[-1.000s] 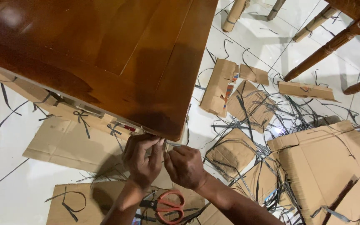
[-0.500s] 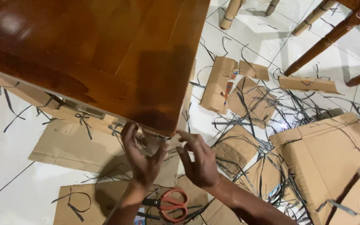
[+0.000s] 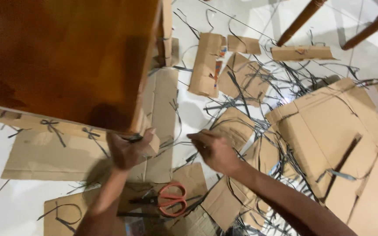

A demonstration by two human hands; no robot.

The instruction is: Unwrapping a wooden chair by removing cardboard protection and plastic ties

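Note:
My left hand (image 3: 130,150) grips the cardboard corner guard (image 3: 150,139) at the lower corner of a glossy brown wooden tabletop (image 3: 62,57). A thin black strap (image 3: 173,143) runs from that corner toward my right hand (image 3: 213,150), which pinches the strap with closed fingers a short way to the right. Cardboard strips tied with black strap (image 3: 53,127) line the tabletop's lower edge.
Red-handled scissors (image 3: 169,200) lie on flat cardboard (image 3: 88,209) below my hands. Cardboard pieces (image 3: 206,63) and tangled black straps (image 3: 259,100) litter the white tile floor. A large cardboard sheet (image 3: 351,144) lies at right. Wooden furniture legs (image 3: 302,19) stand at top right.
My hands, close together at the corner before, have separated; the right hand has pulled the strap rightward. The view has shifted so the tabletop fills more of the left.

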